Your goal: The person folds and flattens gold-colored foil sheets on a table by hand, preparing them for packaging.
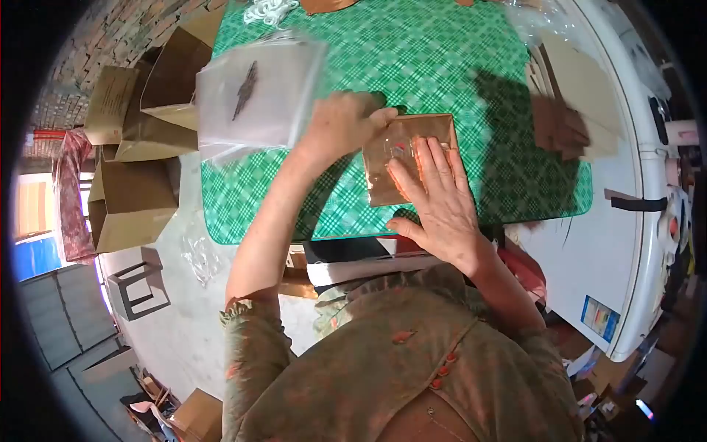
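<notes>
A shallow brown cardboard box point(377, 190) lies on the green checked tablecloth near the table's front edge. My right hand point(442, 199) rests flat in it with fingers spread, pressing on a clear plastic-wrapped item point(399, 151) that shows orange around my fingers. Much of that item is hidden under the hand. At the box's far left corner is my left hand point(342, 127), slightly blurred, its fingers curled and its thumb by the box edge. Something dark shows beside those fingertips; what they hold is hidden. Left of this hand lies a stack of clear plastic bags point(283, 88).
Flat cardboard pieces point(582, 88) lie at the table's right, beside a white appliance point(626, 243). Open cardboard boxes point(136, 199) stand left of the table. White cord point(269, 10) lies at the far edge. A small dark frame-like stand point(140, 287) is on the floor.
</notes>
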A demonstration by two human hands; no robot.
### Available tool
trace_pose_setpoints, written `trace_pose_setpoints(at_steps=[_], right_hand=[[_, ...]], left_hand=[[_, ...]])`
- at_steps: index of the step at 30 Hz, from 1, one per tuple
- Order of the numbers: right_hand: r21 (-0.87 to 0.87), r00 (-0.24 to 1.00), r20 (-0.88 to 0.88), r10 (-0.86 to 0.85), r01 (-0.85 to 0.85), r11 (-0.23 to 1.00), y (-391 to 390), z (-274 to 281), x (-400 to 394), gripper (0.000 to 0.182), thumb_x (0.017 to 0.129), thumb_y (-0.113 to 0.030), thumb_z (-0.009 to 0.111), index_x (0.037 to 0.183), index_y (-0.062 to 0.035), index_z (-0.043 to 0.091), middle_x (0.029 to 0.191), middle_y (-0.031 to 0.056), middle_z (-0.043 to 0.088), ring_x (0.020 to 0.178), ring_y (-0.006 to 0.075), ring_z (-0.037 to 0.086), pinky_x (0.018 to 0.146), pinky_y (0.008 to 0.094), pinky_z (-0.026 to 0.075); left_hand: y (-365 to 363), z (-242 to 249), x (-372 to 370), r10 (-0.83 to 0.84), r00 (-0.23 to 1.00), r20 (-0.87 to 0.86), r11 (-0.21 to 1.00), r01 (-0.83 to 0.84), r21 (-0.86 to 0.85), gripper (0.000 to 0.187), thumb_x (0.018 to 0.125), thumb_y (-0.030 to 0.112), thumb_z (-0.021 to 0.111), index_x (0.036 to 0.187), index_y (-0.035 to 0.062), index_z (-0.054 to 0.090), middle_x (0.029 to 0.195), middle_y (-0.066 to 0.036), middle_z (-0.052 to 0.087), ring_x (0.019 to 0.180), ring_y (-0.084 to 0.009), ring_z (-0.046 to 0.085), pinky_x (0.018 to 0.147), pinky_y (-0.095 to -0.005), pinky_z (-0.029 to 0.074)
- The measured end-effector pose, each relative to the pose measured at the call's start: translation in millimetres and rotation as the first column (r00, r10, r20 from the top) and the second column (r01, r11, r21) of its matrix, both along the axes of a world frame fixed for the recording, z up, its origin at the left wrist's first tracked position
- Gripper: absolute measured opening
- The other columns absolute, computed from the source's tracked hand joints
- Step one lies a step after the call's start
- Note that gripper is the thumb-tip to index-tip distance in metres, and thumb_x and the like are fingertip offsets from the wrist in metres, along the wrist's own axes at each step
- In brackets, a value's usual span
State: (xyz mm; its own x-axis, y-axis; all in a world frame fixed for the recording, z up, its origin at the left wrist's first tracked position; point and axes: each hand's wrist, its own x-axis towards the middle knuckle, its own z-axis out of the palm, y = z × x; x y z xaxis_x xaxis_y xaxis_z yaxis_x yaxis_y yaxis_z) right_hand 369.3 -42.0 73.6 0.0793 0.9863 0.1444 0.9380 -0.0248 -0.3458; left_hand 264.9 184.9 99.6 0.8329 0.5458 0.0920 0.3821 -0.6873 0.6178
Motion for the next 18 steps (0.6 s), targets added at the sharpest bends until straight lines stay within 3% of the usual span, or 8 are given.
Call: trace_pose_setpoints(at_steps=[3, 6, 9, 12, 18], right_hand=[[0.003, 1.000, -0.006, 0.005, -0.005, 1.000, 0, -2, 1, 0.092, 0.087, -0.057, 0.075, 0.163, -0.0185, 0.041, 0.170, 0.0278, 0.026, 0.159, 0.0450, 0.020, 0.131, 0.0576, 0.013], [0.002, 1.000, -0.013, 0.007, -0.007, 1.000, -1, -1, 1, 0.091, 0.087, -0.057, 0.075, 0.163, -0.0197, 0.042, 0.170, 0.0281, 0.026, 0.159, 0.0447, 0.021, 0.131, 0.0575, 0.013], [0.002, 1.000, -0.014, 0.008, -0.008, 1.000, 0, 1, 1, 0.089, 0.088, -0.056, 0.075, 0.163, -0.0208, 0.043, 0.170, 0.0284, 0.026, 0.160, 0.0446, 0.021, 0.131, 0.0572, 0.013], [0.019, 1.000, -0.001, 0.008, -0.008, 1.000, 1, -2, 0, 0.086, 0.088, -0.059, 0.074, 0.161, -0.0214, 0.047, 0.169, 0.0275, 0.028, 0.160, 0.0434, 0.020, 0.131, 0.0570, 0.011], [0.007, 1.000, 0.010, -0.007, 0.007, 1.000, 2, -5, 0, 0.084, 0.087, -0.066, 0.070, 0.158, -0.0228, 0.053, 0.170, 0.0243, 0.030, 0.161, 0.0405, 0.019, 0.132, 0.0570, 0.009]], left_hand=[[3, 7, 5, -0.042, 0.990, -0.135, 0.999, 0.044, 0.011, 0.043, 0.100, 0.041, 0.072, 0.093, -0.0014, 0.075, 0.075, -0.019, 0.070, 0.070, -0.0354, 0.068, 0.069, -0.0460, 0.052], [3, -2, 6, -0.054, 0.993, -0.105, 0.990, 0.067, 0.124, 0.041, 0.099, 0.039, 0.072, 0.091, -0.0019, 0.074, 0.077, -0.018, 0.070, 0.074, -0.0382, 0.066, 0.071, -0.0485, 0.050], [2, -18, 4, -0.082, 0.996, 0.030, 0.957, 0.070, 0.282, 0.032, 0.099, 0.032, 0.072, 0.090, 0.0016, 0.073, 0.084, -0.016, 0.071, 0.084, -0.0372, 0.066, 0.077, -0.0482, 0.047], [-11, -19, 4, -0.034, 0.997, -0.065, 0.898, 0.059, 0.435, 0.022, 0.099, 0.026, 0.070, 0.090, 0.0055, 0.070, 0.087, -0.013, 0.071, 0.091, -0.0322, 0.065, 0.080, -0.0460, 0.044], [-16, -32, 5, -0.026, 0.999, 0.025, 0.822, 0.008, 0.570, 0.013, 0.094, 0.019, 0.072, 0.097, 0.0083, 0.066, 0.090, -0.007, 0.066, 0.088, -0.0294, 0.063, 0.078, -0.0433, 0.042]])
